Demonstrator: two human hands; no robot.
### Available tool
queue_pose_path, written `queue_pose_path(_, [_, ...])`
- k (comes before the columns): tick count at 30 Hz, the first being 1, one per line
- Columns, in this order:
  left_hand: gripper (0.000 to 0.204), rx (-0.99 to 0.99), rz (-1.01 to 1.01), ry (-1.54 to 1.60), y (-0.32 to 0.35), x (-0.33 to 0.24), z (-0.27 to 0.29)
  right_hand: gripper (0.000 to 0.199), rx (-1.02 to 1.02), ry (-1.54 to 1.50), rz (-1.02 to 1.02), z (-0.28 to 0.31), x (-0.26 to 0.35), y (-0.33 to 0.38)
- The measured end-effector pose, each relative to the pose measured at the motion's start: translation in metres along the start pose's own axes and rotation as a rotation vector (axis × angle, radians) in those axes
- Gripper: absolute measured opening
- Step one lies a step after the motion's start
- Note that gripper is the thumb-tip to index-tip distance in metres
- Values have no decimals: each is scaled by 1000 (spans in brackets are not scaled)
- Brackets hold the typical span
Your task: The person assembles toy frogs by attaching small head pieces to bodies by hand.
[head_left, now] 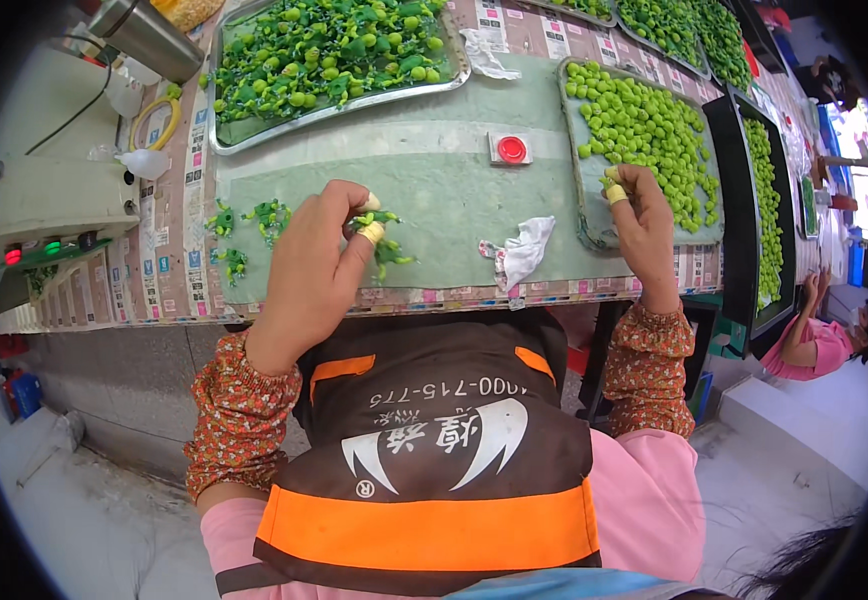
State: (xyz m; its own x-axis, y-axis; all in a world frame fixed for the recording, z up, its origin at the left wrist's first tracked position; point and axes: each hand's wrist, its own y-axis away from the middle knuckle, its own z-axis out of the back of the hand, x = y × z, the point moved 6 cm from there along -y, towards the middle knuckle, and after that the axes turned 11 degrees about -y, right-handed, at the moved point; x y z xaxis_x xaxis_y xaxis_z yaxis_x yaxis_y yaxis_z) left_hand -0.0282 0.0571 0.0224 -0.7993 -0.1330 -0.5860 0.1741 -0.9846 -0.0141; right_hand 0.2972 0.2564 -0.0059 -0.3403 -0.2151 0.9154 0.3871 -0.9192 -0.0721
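Left hand: our left hand (pixel 309 265) is raised over the near part of the surface (pixel 434 190), fingers curled in, a pale cap on one fingertip (pixel 374 232).
Left grip: closed on a small dark green sprig piece (pixel 366 219), pinched between thumb and capped finger; the piece is partly hidden, so we cannot tell its long axis for sure.
Right hand: our right hand (pixel 644 225) reaches forward over the near edge of the right tray (pixel 594 235), wrist toward us, fingers pointing away.
Right grip: closed on a small light green bead (pixel 611 176), with a yellowish cap on that finger just beside it.
Where the beads lie: the light green beads (pixel 644 130) are heaped in the right tray, just beyond and to the right of the right grip, touching or nearly touching the fingertips.
Where the sprigs lie: loose dark green pieces (pixel 254 215) sit on the surface to the left of the left hand, and another cluster (pixel 391 255) lies just under and to the right of it.
Key relation: the held sprig and the held bead are well apart, the sprig to the left, the bead to the right and a little farther from us; a crumpled white cloth (pixel 524 250) lies between the two hands.
Nearer hand: the right hand is nearer the beads, the left is nearer the sprigs.
Farther off: a big tray of assembled green pieces (pixel 329 50) stands at the far side, and a red button (pixel 511 149) sits between the trays.
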Motion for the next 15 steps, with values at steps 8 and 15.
queue_pose_path(8, [25,168,204,881,12,-13,-43,23,132,-62,99,-37,31,-10])
queue_pose_path(15, [29,-179,8,-57,9,-18,-27,22,285,227,413,-75,71,-18])
